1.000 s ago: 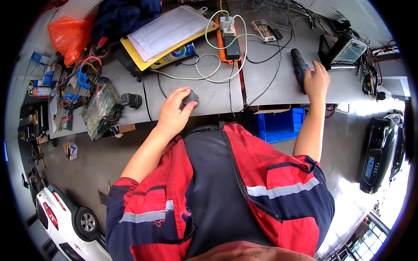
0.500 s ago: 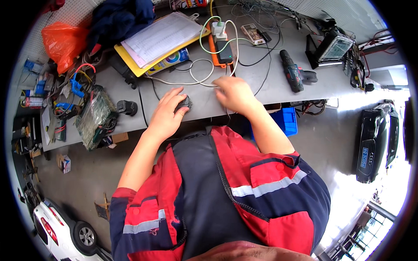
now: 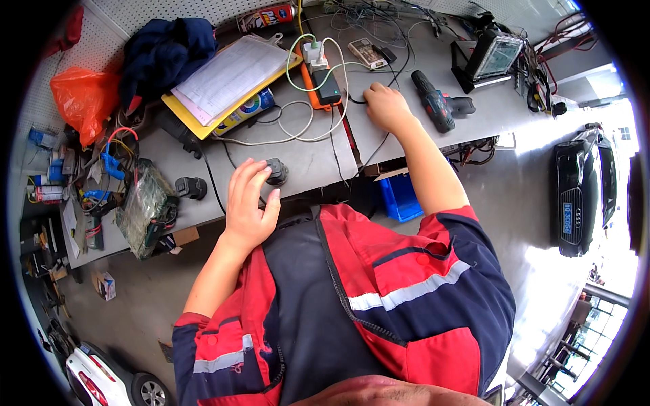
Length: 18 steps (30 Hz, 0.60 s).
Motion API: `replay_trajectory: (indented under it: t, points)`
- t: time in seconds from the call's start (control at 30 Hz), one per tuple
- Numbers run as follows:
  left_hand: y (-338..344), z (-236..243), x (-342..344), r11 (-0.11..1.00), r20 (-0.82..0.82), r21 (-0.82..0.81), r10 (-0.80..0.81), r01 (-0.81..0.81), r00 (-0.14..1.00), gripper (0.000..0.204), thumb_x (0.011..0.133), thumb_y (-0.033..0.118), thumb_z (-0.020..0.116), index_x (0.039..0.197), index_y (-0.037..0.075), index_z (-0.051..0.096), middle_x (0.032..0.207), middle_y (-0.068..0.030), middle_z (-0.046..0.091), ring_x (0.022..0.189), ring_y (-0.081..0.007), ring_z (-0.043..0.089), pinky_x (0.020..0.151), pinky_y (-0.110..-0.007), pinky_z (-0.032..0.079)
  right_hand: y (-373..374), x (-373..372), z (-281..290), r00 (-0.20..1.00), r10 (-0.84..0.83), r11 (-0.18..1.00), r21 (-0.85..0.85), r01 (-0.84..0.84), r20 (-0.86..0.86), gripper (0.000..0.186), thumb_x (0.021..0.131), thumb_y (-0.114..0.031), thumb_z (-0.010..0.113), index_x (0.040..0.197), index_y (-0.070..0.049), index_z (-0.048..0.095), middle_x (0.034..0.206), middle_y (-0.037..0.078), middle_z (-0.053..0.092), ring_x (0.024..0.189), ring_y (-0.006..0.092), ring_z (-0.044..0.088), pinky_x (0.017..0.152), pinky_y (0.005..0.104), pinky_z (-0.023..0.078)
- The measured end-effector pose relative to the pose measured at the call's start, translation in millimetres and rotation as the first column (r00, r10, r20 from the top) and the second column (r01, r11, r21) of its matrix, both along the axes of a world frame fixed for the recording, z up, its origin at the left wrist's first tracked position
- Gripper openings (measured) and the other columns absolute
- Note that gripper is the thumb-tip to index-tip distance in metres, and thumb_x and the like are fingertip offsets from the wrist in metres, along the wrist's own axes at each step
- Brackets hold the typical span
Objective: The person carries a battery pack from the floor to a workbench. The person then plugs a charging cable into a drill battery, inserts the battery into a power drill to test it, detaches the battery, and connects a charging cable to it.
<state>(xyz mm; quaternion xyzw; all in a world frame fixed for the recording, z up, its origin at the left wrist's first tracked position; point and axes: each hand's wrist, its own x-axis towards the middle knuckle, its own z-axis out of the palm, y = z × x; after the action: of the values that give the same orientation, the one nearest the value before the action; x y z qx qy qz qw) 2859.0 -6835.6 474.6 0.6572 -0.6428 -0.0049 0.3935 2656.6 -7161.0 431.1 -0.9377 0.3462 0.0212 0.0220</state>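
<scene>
My left hand (image 3: 249, 211) is open, fingers spread and thumb out, at the front edge of the bench. Just beyond its fingertips stands a dark tool battery (image 3: 276, 172). My right hand (image 3: 388, 108) rests farther out with its fingers curled in, over a thin black cable (image 3: 357, 101). Whether it grips that cable is hidden under the fingers. A dark cordless drill (image 3: 434, 101) lies to the right of this hand, apart from it. A second dark battery (image 3: 191, 188) sits on the bench left of my left hand.
An orange power strip (image 3: 317, 100) with plugs and a white cable (image 3: 291, 138) lies mid-bench. Behind it are a yellow clipboard (image 3: 183, 108) with papers and a spray can (image 3: 245, 111). A work lamp (image 3: 493, 58) stands back right; a blue bin (image 3: 402, 197) is below the edge.
My left hand has come off the battery and drawn back toward me. My right hand has moved right and away from me, from the white cable toward the drill. The view has shifted slightly.
</scene>
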Motion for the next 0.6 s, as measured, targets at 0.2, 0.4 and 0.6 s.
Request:
replay_trajectory:
  t: [0.2,0.4,0.6]
  points:
    - [2,8,-4,0.998,-0.019,-0.008,-0.06,0.059,0.998,0.04,0.077,0.002,0.069,0.115,0.001,0.059,0.12,-0.0178,0.061,0.117,-0.0414,0.056,0.101,-0.048,0.045,7,1,22,0.999,-0.015,1.0,0.02,0.014,0.044,0.018,0.085,-0.016,0.06,0.098,-0.006,0.066,0.104,0.015,0.064,0.099,0.033,0.065,0.087,0.0432,0.052]
    - [3,12,-13,0.996,-0.076,0.001,-0.088,0.089,0.993,0.034,0.075,0.0,0.07,0.109,0.0,0.062,0.115,-0.0164,0.062,0.112,-0.0388,0.058,0.097,-0.046,0.048,19,-22,22,0.974,-0.009,0.991,0.135,-0.022,0.227,0.022,0.084,-0.012,0.06,0.104,-0.005,0.062,0.108,0.014,0.063,0.101,0.0351,0.064,0.086,0.0441,0.053]
    - [-15,25,-25,0.972,-0.07,-0.015,-0.235,0.234,0.97,0.032,0.074,-0.001,0.07,0.104,0.0,0.063,0.108,-0.016,0.064,0.104,-0.0377,0.062,0.092,-0.045,0.05,15,-20,-1,0.995,0.074,0.996,0.05,-0.071,-0.064,0.021,0.086,-0.015,0.062,0.103,-0.003,0.063,0.106,0.017,0.064,0.096,0.0337,0.067,0.082,0.0426,0.056]
